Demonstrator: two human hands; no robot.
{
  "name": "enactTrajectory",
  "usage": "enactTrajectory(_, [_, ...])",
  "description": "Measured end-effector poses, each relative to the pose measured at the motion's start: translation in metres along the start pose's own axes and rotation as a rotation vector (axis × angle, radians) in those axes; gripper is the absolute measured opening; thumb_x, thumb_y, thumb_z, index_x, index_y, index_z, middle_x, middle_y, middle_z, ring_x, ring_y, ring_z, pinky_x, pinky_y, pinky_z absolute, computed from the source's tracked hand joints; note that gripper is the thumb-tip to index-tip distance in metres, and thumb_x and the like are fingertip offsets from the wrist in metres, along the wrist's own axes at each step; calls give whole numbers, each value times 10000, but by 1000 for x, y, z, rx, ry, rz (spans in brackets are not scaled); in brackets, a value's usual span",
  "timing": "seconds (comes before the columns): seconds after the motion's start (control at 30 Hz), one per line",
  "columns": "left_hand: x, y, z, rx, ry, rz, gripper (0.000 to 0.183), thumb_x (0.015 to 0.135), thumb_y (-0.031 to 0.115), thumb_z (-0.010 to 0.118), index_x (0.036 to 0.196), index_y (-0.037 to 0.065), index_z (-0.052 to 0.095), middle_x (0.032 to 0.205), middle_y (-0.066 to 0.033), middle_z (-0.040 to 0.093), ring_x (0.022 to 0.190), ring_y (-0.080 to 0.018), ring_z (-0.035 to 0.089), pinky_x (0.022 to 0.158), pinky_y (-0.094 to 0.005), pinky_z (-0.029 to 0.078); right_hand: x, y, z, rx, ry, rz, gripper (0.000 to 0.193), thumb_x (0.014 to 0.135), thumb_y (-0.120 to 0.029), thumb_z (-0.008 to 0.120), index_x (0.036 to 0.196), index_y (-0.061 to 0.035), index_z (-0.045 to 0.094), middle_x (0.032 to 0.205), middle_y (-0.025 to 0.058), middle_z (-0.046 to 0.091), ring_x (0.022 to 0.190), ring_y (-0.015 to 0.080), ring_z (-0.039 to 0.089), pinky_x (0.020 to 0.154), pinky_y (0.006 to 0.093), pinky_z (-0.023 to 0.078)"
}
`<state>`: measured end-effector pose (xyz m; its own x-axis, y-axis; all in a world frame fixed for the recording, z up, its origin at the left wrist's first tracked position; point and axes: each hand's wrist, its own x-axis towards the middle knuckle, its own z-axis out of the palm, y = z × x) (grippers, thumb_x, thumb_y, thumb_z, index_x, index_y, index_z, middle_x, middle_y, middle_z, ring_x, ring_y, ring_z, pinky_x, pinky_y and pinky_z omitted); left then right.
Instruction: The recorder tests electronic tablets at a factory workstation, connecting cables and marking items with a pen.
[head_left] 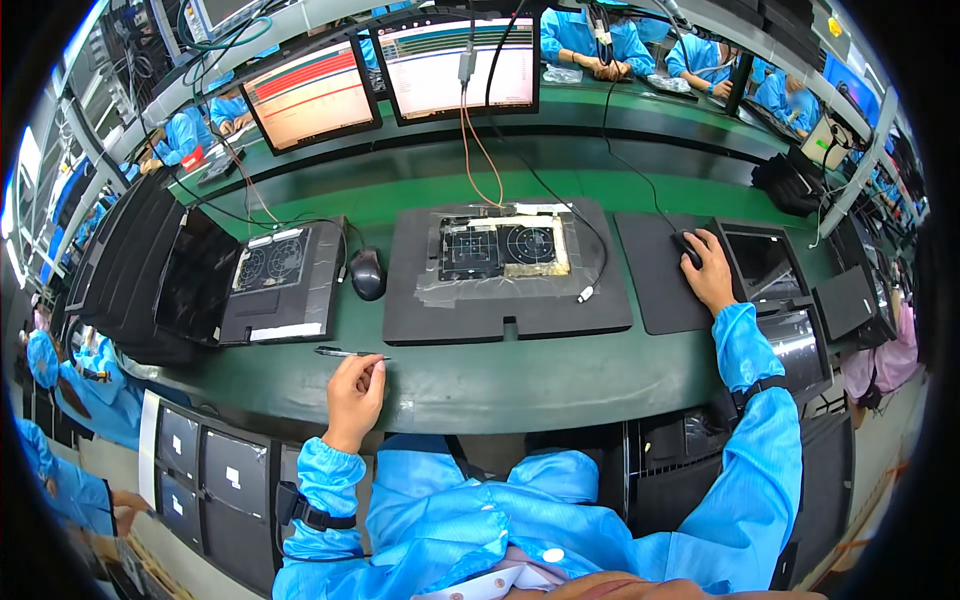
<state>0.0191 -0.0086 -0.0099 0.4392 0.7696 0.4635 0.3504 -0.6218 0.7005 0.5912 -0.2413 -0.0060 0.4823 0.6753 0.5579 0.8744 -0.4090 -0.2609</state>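
Observation:
My right hand (709, 272) rests over a black computer mouse (684, 248) on a dark mouse pad (655, 290). At the front edge of the green bench, my left hand (355, 400) is closed with the fingertips together. A dark pen (336, 351) crosses at those fingertips, its far end showing past the thumb side. Between the hands, farther back, lies a black foam pad (500, 325) with a taped-down fixture plate (505, 247) bearing square and round target patterns. Orange wires run to the plate, and a black cable ends in a white connector (585, 295) on the pad.
Two monitors (312, 100) stand behind the bench. To the left are a second black mouse (368, 275), another patterned plate (270, 262) and stacked black panels (130, 270). Dark framed screens (765, 262) lie at right. Hanging cables cross the middle. Co-workers in blue sit beyond.

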Motion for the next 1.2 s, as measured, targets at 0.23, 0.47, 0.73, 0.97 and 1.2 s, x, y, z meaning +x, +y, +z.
enactTrajectory(0.23, [-2, 5, -1, 38, -5, 10, 81, 907, 28, 694, 980, -3, 709, 751, -64, 562, 569, -131, 507, 523, -282, 396, 1, 2, 6, 8, 26, -51, 413, 859, -170, 672, 1262, -79, 663, 1350, 163, 571, 1241, 364, 562, 1045, 417, 463])
enactTrajectory(0.47, [0, 7, 5, 33, 11, 48, 76, 891, 40, 703, 960, 12, 718, 745, -73, 575, 568, -167, 509, 533, -310, 400, 0, 6, -5, -42, 64, -119, 519, 867, -162, 689, 1370, -87, 585, 1409, 197, 519, 1288, 383, 519, 1076, 423, 429])
enactTrajectory(0.73, [5, 5, 1, 108, 15, 117, 91, 853, 86, 728, 934, 45, 724, 761, -61, 614, 577, -195, 557, 538, -324, 443, 26, -155, -5, 102, 114, -529, 499, 841, -73, 707, 1325, -36, 593, 1312, 187, 600, 1222, 373, 566, 1038, 438, 455])
enactTrajectory(0.97, [-1, -1, -1, 80, 20, 123, 99, 849, 97, 723, 931, 45, 708, 800, -97, 630, 651, -264, 618, 581, -365, 492, 44, -399, 86, 618, -213, -664, 352, 871, -222, 706, 1150, -13, 650, 1169, 185, 620, 1093, 369, 612, 936, 438, 505])
enactTrajectory(1.2, [-8, -5, -1, -42, -4, 108, 135, 854, 101, 727, 972, 36, 726, 803, -89, 640, 625, -218, 610, 572, -338, 491, 41, -490, 179, 493, -308, -450, 578, 899, -412, 663, 1339, -45, 589, 1410, 261, 485, 1296, 433, 484, 1109, 486, 384])
